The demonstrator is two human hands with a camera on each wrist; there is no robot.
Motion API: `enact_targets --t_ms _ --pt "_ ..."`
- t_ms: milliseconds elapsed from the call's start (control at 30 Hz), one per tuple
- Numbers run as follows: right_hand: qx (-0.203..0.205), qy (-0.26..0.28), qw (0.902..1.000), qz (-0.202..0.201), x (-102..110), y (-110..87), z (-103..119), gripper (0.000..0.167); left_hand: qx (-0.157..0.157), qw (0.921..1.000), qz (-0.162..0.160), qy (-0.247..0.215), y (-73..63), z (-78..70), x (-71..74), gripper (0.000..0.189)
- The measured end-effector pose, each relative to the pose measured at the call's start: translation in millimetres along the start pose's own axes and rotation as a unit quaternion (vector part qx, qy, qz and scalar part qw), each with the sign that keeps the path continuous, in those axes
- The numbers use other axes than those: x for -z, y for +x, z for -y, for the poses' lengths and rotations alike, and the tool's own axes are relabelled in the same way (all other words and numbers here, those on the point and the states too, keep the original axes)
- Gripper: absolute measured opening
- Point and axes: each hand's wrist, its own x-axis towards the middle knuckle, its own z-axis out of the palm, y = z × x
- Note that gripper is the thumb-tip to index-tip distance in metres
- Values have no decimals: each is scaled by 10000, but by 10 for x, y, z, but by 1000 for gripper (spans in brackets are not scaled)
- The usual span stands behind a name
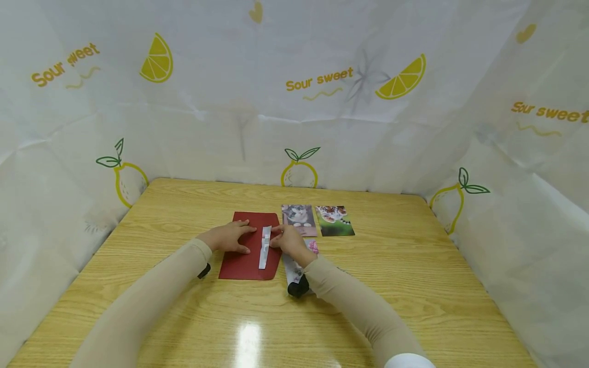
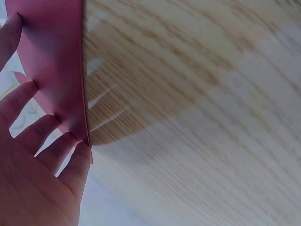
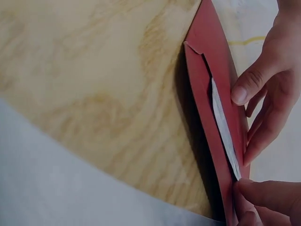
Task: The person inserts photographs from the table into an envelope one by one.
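A red envelope (image 1: 241, 266) lies on the table, its flap side toward the right. A narrow strip of white card (image 1: 264, 258) shows at its mouth; in the right wrist view the white card (image 3: 225, 125) sits between the envelope's red layers, the rest hidden. My left hand (image 1: 230, 237) is spread over the envelope's left half, fingertips on the red paper (image 2: 56, 61). With thumb and fingers my right hand (image 1: 290, 243) pinches the card's edge at the mouth. In the right wrist view, the right fingertips (image 3: 270, 197) are at the card's lower end.
Beyond my right hand lie a cat picture card (image 1: 299, 217) and a tiger picture card (image 1: 335, 225). Another card with pink flowers (image 1: 290, 263) lies partly under my right wrist. A black device (image 1: 298, 287) is at that wrist. Printed white cloth (image 1: 211, 138) encloses the wooden table (image 1: 391, 266).
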Motion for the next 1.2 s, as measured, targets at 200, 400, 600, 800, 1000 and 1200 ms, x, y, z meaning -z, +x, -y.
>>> enact_targets --t_ms 200,400,600,800,1000,1200 --pt "-136 265 9993 208 12 18 39 41 4 10000 4 -4 3 2 -2 71" --pt "-182 1101 9935 242 -39 38 0 41 31 10000 13 -50 -7 -7 -1 70" --pt "-185 993 9949 -28 -71 -12 16 40 21 10000 2 -51 -2 0 -3 70" --pt "-206 782 9967 -75 -92 -15 37 41 24 10000 9 -40 9 14 -12 70" --pt "-329 652 9973 21 -101 19 44 44 18 10000 17 20 17 21 -19 69" --pt "-323 608 9976 91 -97 21 44 46 -17 10000 25 3 15 19 -19 69"
